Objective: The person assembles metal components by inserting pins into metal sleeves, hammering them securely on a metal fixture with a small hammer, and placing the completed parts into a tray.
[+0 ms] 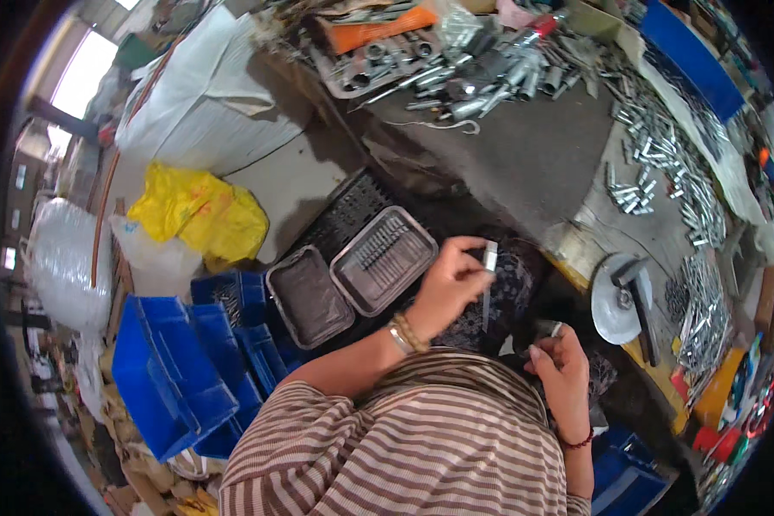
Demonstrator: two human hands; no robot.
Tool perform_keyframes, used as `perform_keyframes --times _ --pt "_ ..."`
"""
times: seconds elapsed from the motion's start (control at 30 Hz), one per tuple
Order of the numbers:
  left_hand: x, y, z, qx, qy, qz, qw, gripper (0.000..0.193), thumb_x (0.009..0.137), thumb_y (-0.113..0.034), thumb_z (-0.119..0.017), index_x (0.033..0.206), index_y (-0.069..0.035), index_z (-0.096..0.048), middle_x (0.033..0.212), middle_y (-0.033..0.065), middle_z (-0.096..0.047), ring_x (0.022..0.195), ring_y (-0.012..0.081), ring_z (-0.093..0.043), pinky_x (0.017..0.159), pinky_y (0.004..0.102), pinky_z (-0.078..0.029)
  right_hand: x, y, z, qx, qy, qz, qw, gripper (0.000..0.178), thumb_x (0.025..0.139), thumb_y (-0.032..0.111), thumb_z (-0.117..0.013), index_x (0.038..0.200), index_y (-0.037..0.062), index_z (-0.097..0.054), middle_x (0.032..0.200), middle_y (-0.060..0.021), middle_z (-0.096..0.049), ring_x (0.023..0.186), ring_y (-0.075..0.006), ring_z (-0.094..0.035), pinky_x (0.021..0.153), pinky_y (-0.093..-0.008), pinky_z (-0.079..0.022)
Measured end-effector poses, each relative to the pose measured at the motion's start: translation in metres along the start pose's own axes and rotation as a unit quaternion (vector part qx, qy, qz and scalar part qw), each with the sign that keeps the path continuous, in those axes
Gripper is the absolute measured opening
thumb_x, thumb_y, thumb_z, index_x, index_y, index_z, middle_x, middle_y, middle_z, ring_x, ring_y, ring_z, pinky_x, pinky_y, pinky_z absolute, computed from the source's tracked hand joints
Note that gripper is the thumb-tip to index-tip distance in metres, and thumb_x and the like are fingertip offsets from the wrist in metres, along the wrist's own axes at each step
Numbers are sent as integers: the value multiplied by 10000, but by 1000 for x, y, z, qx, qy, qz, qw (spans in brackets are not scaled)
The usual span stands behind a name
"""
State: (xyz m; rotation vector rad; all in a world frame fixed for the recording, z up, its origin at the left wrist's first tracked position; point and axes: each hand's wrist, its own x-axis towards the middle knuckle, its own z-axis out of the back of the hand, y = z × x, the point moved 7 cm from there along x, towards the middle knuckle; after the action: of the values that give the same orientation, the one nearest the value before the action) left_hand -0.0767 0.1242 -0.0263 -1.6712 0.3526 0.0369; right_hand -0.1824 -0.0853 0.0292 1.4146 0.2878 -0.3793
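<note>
My left hand [449, 291] is raised in front of my lap, with thumb and fingers closed on a short silver metal cylinder [490, 256]. Below the cylinder a thin pale shaft shows; I cannot tell if it is one piece with it. My right hand [562, 371] is lower and to the right, its fingers pinched together near my waist. A small pale tip pokes out above them; its kind is not clear. Just left of my left hand, a dark tray [346, 294] bears silver rods lined up in rows. A second dark tray [314, 301] sits beside it.
A black plastic crate [340, 206] lies behind the trays. Blue bins [168, 370] are stacked at the left, near a yellow bag [199, 211]. On the workbench [525, 159] are heaps of metal sockets [701, 202] and a white bowl [609, 301] with a hammer [647, 322] across it.
</note>
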Motion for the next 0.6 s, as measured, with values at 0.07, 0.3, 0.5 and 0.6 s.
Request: perform_keyframes --times 0.07,0.3,0.5,0.6 --pt "0 32 65 69 -116 46 990 543 926 -81 -721 1408 -46 -474 1018 77 -694 815 127 -663 652 260 -560 5 -6 0 -30 21 6 999 196 977 7 -642 1156 -29 -569 950 -78 -679 799 -116 -674 716 -277 -560" --pt "-27 222 271 145 -317 198 916 433 864 1 -711 1259 -51 -543 917 123 -668 661 213 -639 562 359 -518 11 -20 -8 -12 34 -11 999 239 979 6 -625 1214 -23 -588 948 -78 -685 794 -117 -666 724 -275 -551" --pt "-39 325 337 -66 -338 311 886 387 898 12 -655 1264 -62 -557 898 172 -699 648 250 -700 502 377 -532 17 -16 -15 -28 62 -17 998 252 987 -1 -595 1239 -16 -599 942 -73 -691 796 -110 -659 730 -275 -549" --pt "-19 295 309 87 -360 311 875 382 905 4 -633 1276 -59 -567 913 181 -708 662 268 -714 510 393 -540 17 -20 -12 -23 46 -27 998 258 991 -3 -594 1249 -9 -603 950 -70 -694 801 -105 -654 740 -270 -548"
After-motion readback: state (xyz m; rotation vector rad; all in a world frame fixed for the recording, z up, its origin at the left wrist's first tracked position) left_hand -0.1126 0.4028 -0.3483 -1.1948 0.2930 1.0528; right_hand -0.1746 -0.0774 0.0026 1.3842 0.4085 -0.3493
